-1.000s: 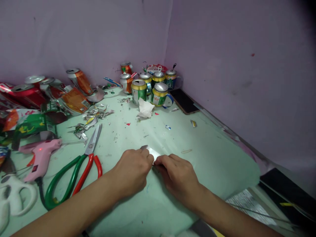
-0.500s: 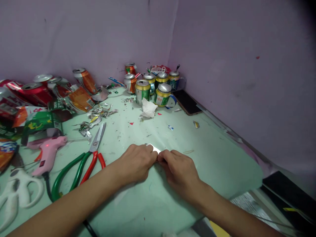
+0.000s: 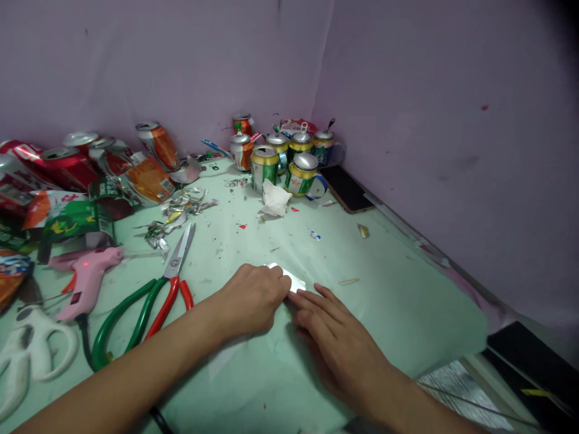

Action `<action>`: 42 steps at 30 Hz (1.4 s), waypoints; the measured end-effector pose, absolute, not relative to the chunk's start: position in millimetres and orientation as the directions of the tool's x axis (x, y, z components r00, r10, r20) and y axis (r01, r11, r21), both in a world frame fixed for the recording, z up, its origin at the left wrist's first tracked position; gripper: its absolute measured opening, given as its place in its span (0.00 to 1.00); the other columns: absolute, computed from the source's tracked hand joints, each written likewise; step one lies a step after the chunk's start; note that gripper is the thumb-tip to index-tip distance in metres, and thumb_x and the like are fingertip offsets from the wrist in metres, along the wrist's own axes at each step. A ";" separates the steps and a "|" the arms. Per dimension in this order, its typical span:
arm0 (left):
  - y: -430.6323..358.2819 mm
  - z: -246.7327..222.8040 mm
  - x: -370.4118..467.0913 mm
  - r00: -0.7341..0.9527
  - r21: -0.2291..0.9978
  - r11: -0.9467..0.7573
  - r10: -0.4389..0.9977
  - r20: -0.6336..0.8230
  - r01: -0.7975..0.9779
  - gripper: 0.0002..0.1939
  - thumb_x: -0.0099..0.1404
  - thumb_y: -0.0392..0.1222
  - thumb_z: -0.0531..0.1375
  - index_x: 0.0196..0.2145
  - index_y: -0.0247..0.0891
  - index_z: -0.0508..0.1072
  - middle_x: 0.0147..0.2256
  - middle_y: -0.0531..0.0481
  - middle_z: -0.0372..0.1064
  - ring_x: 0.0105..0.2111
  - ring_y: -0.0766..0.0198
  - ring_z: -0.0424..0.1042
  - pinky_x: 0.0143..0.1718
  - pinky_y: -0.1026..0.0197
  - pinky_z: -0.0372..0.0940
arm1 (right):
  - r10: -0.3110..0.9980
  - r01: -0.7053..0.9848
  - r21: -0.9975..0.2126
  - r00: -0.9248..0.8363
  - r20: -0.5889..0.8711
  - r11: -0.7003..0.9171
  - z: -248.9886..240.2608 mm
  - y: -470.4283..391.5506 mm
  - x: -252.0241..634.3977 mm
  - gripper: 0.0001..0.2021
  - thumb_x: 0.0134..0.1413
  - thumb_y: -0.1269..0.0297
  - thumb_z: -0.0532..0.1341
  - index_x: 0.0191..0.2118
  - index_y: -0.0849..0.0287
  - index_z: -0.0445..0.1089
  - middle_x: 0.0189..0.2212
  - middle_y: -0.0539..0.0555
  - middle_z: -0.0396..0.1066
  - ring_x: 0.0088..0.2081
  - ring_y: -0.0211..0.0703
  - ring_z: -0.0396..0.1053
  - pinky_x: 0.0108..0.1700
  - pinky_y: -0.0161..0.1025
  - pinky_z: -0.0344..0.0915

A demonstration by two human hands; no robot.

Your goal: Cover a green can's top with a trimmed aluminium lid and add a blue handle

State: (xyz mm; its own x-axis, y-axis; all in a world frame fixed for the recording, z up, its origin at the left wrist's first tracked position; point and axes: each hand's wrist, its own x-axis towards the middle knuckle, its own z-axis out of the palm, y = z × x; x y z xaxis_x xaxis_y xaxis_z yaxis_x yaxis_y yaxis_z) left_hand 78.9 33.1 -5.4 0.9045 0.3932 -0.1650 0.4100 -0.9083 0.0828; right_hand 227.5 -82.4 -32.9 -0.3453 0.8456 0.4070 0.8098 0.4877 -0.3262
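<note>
A small piece of shiny silver sheet metal (image 3: 295,283) shows just beyond my fingers, its near part hidden by them. My left hand (image 3: 257,298) is closed on it, knuckles up, resting low over the table. Beside it, my right hand (image 3: 341,337) has its fingers stretched out, the fingertips at the near edge of the sheet and next to my left fingers. Left of my left forearm lie scissors with green and red handles (image 3: 149,307), blades pointing away from me.
A pink glue gun (image 3: 90,280) and white-handled scissors (image 3: 40,346) lie at the left. Cut cans (image 3: 72,220) and metal scraps (image 3: 185,205) spread behind them. Small can mugs (image 3: 301,175), crumpled tissue (image 3: 275,199) and a phone (image 3: 347,188) stand or lie near the wall corner.
My right hand has loosened from its pinch, straightened its fingers and drawn slightly back toward me. More of the silver sheet shows. My left hand stays about where it was.
</note>
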 end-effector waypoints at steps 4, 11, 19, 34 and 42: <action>32.8 -5.4 78.4 0.903 0.090 -0.904 0.400 -0.158 0.417 0.09 0.52 0.29 0.52 0.32 0.39 0.63 0.32 0.49 0.67 0.29 0.57 0.70 0.24 0.59 0.59 | 0.848 0.841 -0.249 -0.373 0.376 0.481 -32.3 -85.2 223.4 0.09 0.58 0.72 0.52 0.42 0.67 0.66 0.50 0.64 0.68 0.53 0.50 0.65 0.55 0.52 0.62; 32.6 -7.2 77.9 0.904 0.070 -0.907 0.402 -0.147 0.415 0.10 0.53 0.29 0.51 0.33 0.37 0.64 0.32 0.46 0.67 0.29 0.56 0.69 0.25 0.58 0.60 | 0.839 0.858 -0.143 -0.426 0.339 0.494 -31.1 -84.2 220.6 0.15 0.58 0.68 0.52 0.44 0.74 0.67 0.50 0.70 0.67 0.53 0.58 0.64 0.53 0.54 0.64; 32.0 -8.6 77.1 0.916 0.075 -0.915 0.388 -0.099 0.396 0.10 0.51 0.28 0.51 0.32 0.38 0.64 0.30 0.47 0.67 0.27 0.57 0.68 0.23 0.59 0.59 | 0.863 0.843 -0.220 -0.435 0.256 0.491 -27.2 -78.1 226.7 0.16 0.57 0.68 0.53 0.47 0.74 0.65 0.51 0.69 0.66 0.55 0.56 0.61 0.58 0.52 0.58; 15.0 8.1 46.4 0.837 0.252 -0.885 0.456 0.302 0.391 0.18 0.58 0.27 0.49 0.46 0.30 0.65 0.36 0.43 0.68 0.33 0.61 0.68 0.31 0.60 0.67 | 0.890 0.844 -0.298 -0.381 0.251 0.446 -28.4 -78.5 223.2 0.23 0.57 0.59 0.53 0.49 0.76 0.63 0.50 0.71 0.66 0.55 0.61 0.60 0.57 0.54 0.58; -24.4 -27.4 60.3 0.848 -0.102 -0.880 0.408 0.339 0.464 0.21 0.52 0.25 0.50 0.43 0.15 0.69 0.41 0.29 0.68 0.44 0.43 0.63 0.42 0.44 0.66 | 0.886 0.832 -0.318 -0.383 0.261 0.453 -27.8 -77.8 223.9 0.25 0.57 0.57 0.52 0.49 0.78 0.63 0.49 0.72 0.66 0.54 0.60 0.61 0.57 0.54 0.58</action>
State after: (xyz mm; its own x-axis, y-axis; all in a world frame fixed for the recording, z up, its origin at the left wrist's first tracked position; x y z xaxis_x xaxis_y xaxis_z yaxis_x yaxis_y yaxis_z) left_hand 60.3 -24.4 -27.4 0.8477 0.4083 0.3387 0.4644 -0.8798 -0.1017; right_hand 223.9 -77.8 -27.8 -0.3829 0.8863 0.2606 0.8325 0.4534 -0.3185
